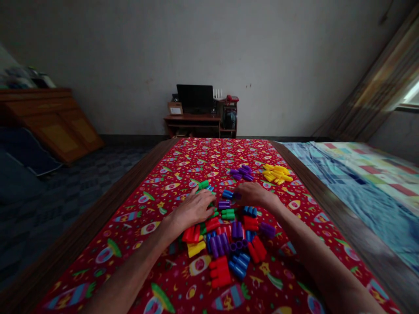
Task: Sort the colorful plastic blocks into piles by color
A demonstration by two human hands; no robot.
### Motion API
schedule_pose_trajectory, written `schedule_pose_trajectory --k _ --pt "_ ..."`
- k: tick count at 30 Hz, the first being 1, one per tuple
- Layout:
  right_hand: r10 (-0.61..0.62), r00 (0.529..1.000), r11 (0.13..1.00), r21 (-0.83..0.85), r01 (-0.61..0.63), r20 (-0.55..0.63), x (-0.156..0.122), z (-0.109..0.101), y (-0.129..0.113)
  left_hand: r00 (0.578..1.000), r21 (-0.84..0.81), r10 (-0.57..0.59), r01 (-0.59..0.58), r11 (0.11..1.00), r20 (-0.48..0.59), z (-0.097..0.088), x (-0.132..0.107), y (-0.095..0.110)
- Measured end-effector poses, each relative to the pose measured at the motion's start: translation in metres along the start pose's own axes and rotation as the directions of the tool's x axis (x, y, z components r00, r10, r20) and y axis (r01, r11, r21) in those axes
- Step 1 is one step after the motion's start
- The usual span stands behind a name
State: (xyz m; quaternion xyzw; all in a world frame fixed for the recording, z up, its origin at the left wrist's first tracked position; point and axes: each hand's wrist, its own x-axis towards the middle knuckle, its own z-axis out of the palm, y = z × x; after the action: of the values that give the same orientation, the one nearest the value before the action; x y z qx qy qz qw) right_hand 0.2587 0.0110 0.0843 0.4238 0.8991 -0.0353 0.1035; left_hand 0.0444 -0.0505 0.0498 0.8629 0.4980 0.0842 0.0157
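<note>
Over the left edge of a pile of colored plastic tube-shaped building blocks, my left hand [196, 207] lies palm down, its fingers slightly bent and apart. A green block [203, 184] and a light blue block [210, 189] show just beyond its fingers. My right hand [253, 194] is curled, its fingertips closed on a purple block [238, 196] that is mostly hidden. Right beside those fingertips is a blue block [227, 194]. A purple block [224, 205] and a green block [228, 214] lie between the hands. Nearer to me are red blocks [220, 272] and more purple blocks [219, 245].
A purple group [241, 172] and a yellow group [277, 173] of blocks lie farther back on the red patterned tablecloth [209, 157]. Past the table stands a desk [193, 117] with a monitor [195, 97]. A bed [353, 183] is at the right, a wooden cabinet [49, 122] at the left.
</note>
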Motion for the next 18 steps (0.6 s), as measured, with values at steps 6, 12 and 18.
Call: schedule_pose_trajectory --k 6,12,18 --pt "0.242 0.908 0.969 0.134 -0.208 -0.341 0.019 0.012 0.045 0.992 -0.058 0.057 -0.064 0.996 -0.109 0.024 0.004 0.013" --pt "0.174 0.809 0.966 0.258 -0.029 -0.561 0.032 0.025 0.059 0.977 -0.121 0.024 -0.051 0.991 -0.211 0.033 0.011 0.004" --pt "-0.247 0.891 0.775 0.475 0.418 -0.382 0.022 0.007 0.013 0.897 -0.376 -0.287 0.152 0.914 -0.336 0.019 0.02 -0.002"
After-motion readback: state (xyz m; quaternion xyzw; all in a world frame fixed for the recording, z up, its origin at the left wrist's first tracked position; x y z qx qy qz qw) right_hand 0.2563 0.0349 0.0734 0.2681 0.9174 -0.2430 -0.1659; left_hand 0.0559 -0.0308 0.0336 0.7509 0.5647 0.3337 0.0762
